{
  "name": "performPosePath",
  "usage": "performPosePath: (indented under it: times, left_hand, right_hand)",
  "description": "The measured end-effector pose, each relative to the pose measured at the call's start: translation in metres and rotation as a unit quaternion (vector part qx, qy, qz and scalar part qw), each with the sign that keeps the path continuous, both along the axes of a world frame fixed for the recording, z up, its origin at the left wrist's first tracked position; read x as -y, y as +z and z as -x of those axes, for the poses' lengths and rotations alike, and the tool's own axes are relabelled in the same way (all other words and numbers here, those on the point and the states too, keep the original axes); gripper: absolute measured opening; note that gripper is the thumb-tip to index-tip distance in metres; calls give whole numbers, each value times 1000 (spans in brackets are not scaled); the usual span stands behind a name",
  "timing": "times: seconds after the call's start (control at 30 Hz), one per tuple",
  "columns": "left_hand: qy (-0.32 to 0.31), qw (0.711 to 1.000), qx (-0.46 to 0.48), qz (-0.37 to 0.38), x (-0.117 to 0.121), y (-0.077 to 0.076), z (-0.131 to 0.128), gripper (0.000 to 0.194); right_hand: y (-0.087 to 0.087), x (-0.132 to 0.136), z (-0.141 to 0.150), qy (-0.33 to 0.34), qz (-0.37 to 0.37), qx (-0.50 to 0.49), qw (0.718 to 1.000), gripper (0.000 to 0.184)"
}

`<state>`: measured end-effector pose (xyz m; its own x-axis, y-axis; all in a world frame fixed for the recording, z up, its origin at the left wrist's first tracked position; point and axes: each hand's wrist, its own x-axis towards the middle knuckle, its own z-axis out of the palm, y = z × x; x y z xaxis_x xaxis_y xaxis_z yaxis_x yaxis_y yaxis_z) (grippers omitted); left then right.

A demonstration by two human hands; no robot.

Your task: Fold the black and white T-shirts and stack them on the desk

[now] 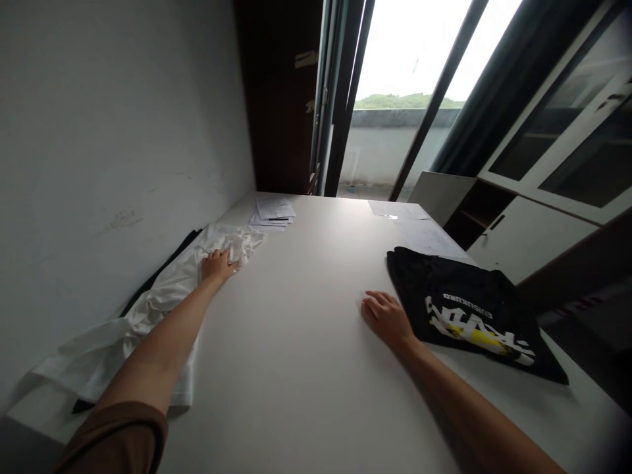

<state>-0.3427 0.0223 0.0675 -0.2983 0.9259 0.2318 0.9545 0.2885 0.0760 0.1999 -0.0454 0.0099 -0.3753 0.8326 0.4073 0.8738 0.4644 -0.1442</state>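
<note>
Crumpled white cloth, which looks like a garment (170,280), lies along the wall at the table's left side. My left hand (218,265) is on its far end, fingers curled into the fabric. Dark cloth (157,275) shows from beneath the white one on the wall side. My right hand (388,317) rests on the white tabletop (296,342), holding nothing, its fingers stretched out loosely. Just right of that hand lies a folded black garment (415,283), probably a T-shirt, with a white and yellow print facing up.
Papers with a dark pen (279,219) are stacked at the far left corner of the table. More sheets (419,230) lie flat at the far right. A wall (123,131) borders the left side. Beyond the table are a glass door (385,145) and white cabinets (543,230).
</note>
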Motion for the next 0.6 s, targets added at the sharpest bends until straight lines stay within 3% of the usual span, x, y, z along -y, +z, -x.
performPosePath:
  times: [0.1, 0.17, 0.33, 0.4, 0.5, 0.57, 0.6]
  left_hand:
    - [23, 997, 64, 41, -15, 9, -9, 34]
    - [0, 992, 120, 47, -27, 15, -24, 33]
    - [-162, 967, 191, 44, -48, 32, -79, 36]
    - [-267, 920, 285, 28, -50, 39, -108, 38]
    - [-359, 810, 464, -24, -45, 46, -158, 41]
    - [-363, 766, 529, -32, -35, 43, -196, 40]
    - [-362, 754, 547, -25, -29, 39, -216, 37]
  right_hand:
    - [5, -1, 45, 53, 15, -7, 998, 29]
    - [6, -5, 72, 79, 23, -13, 996, 26]
    - [1, -31, 117, 99, 37, -62, 992, 23]
    - [-1, -44, 130, 87, 52, -114, 988, 24]
    - [-4, -59, 142, 66, 98, -246, 962, 31]
    - [-5, -65, 142, 68, 182, -375, 907, 37]
    - [-4, -66, 140, 76, 238, -443, 861, 42]
